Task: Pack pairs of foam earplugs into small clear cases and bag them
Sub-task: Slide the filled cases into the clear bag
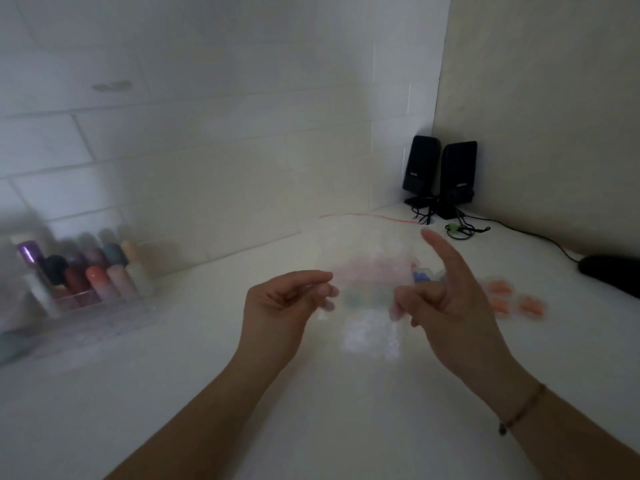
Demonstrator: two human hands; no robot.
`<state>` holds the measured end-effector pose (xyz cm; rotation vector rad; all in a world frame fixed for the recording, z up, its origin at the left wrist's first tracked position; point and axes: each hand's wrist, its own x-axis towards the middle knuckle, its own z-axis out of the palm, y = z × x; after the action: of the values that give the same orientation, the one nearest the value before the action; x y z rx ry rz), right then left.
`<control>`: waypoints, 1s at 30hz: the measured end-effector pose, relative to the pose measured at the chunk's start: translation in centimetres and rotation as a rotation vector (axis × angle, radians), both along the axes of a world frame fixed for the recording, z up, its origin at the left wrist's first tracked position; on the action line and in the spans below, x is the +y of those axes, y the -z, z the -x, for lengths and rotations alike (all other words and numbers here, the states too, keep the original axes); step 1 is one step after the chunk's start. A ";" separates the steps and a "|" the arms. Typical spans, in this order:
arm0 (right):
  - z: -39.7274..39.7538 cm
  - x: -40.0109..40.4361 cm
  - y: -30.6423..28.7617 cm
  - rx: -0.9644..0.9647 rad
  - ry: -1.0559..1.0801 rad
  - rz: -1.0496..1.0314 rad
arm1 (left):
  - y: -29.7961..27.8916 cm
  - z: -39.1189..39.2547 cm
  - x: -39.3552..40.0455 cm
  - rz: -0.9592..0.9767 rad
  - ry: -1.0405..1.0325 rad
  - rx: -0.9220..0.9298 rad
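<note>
- A clear plastic bag [363, 271] with a red strip along its top edge hangs between the two hands above the white table [207, 393]; it is badly blurred, and faint pink and green patches show through it.
- The left hand [280, 306] pinches the bag's left side between thumb and curled fingers.
- The right hand [446, 299] is at the bag's right side with its index finger straight and pointing up, while the other fingers curl in at the plastic; blur hides whether they truly grip it.
- A small blue piece [420, 274] sits just beside the right hand's fingers, too smeared to identify.
- Several orange earplugs [512, 299] lie loose on the table to the right of that hand, some apparently in clear cases.
- A thin bracelet [523, 407] circles the right wrist.
- At far left, a clear organiser [79, 306] holds upright coloured tubes.
- Two black speakers [440, 174] stand in the back corner, cables trailing from them, and a dark mouse [609, 273] rests at the right edge.
</note>
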<state>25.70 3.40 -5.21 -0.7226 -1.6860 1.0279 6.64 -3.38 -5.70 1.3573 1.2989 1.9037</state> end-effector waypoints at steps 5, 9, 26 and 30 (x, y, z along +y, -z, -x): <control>-0.8 0.8 0.4 0.020 0.061 -0.117 | 0.6 0.9 0.3 0.129 -0.052 0.340; -1.3 1.8 0.9 -0.204 0.130 -0.238 | 1.2 0.7 0.2 0.143 -0.169 0.439; -3.6 0.3 -3.1 0.105 -0.089 0.097 | -3.0 -3.1 -1.4 0.325 0.274 0.082; -6.3 -0.3 -3.3 0.020 -0.034 0.084 | -3.5 -3.8 -1.4 0.414 0.770 -0.034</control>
<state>32.02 3.12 -1.90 -0.7375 -1.6510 1.1323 10.41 -4.73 -2.19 1.3248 0.8879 1.0642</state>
